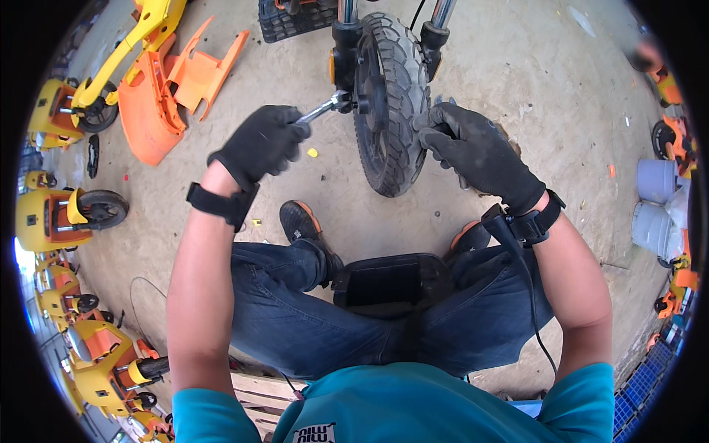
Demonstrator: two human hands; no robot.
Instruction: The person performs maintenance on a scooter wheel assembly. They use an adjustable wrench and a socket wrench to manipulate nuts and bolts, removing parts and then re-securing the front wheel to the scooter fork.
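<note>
A scooter's front wheel (pixel 399 111) with a chunky black tyre stands upright before me, between two fork legs with black lower ends (pixel 346 63). My left hand (pixel 264 144), in a black glove, is closed round a chrome socket wrench (pixel 319 111). The head of this tool meets the axle area at the foot of the left fork leg. On the tyre's other side my right hand (pixel 480 151), gloved too, is closed with thumb and fingers pinched. Bits of grey metal show above and below it, but what it grips is mostly hidden. Its fingertips are close against the tyre.
Orange body panels (pixel 151 111) and a yellow frame part (pixel 118 66) lie at the far left. Yellow scooters (pixel 55 218) line the left side. Pale buckets (pixel 653 199) stand at the right, above a blue crate (pixel 642 387). A black pouch (pixel 391 284) sits between my knees.
</note>
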